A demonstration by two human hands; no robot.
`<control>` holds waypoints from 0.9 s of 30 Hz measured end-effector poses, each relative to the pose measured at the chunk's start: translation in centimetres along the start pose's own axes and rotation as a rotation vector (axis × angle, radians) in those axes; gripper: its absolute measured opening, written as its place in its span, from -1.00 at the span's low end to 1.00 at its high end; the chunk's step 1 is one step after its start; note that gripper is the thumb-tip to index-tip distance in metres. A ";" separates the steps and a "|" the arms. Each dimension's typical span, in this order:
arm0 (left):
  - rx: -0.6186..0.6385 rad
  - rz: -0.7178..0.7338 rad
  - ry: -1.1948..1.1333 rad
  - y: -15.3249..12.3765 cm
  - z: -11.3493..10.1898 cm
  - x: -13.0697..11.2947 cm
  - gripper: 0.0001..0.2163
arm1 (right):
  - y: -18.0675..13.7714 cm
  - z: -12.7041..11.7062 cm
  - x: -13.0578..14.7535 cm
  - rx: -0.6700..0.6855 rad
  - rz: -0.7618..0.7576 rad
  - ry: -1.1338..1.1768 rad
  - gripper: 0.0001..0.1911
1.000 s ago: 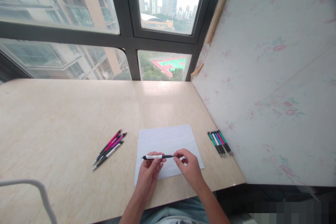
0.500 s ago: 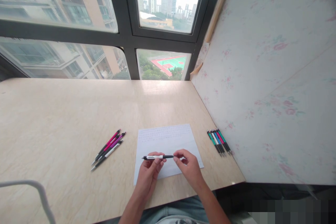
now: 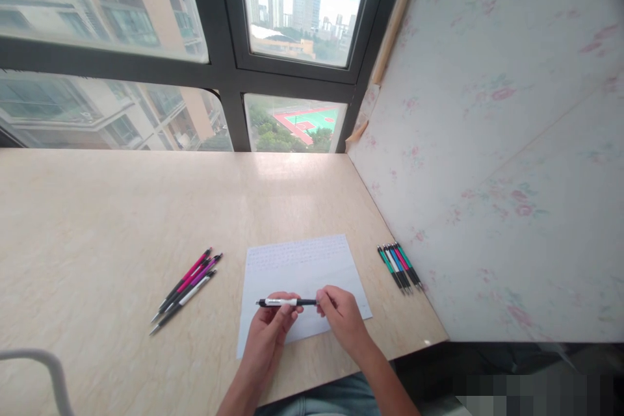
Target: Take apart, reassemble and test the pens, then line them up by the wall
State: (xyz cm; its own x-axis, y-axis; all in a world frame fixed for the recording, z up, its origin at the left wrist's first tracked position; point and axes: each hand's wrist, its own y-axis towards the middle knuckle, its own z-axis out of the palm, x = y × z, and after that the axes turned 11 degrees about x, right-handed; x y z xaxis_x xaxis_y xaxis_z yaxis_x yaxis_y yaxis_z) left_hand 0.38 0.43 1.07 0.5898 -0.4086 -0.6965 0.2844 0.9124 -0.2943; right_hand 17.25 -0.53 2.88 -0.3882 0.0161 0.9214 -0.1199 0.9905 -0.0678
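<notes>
A white and black pen lies level between my two hands, above a sheet of paper with handwritten lines near its top. My left hand grips the pen's white barrel between thumb and fingers. At the tip end, my right hand pinches the pen with thumb and fingers, which hide the tip. Left of the paper, several pens in pink, purple and white lie slanted side by side. Another row of pens, green, white, blue and pink, lies on the right by the wall.
The marbled tabletop ends at a dark-framed window at the back. A flowered wall borders the right side. A bent grey tube rises at the lower left. The table's front edge runs close to my forearms.
My right fingers have curled more closely around the pen's tip end. My left hand keeps its hold. The whole view has shifted slightly.
</notes>
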 end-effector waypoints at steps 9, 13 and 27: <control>-0.052 0.020 -0.016 0.1 0.2 -0.2 -0.73 | -0.3 0.3 0.2 0.021 -0.004 0.209 -0.76; -0.055 0.017 -0.028 0.1 0.1 -0.1 -0.73 | -0.6 0.2 0.2 0.052 -0.017 0.165 -0.81; -0.028 0.013 -0.029 -0.1 0.4 -0.2 -0.75 | -0.5 -0.2 0.5 0.038 -0.007 0.106 -0.75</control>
State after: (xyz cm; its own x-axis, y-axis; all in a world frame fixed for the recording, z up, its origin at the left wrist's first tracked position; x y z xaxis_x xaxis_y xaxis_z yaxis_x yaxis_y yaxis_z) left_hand 0.52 0.45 1.47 0.6150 -0.3965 -0.6816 0.2550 0.9179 -0.3039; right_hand 17.27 -1.02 3.45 -0.2887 0.0251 0.9571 -0.1582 0.9847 -0.0736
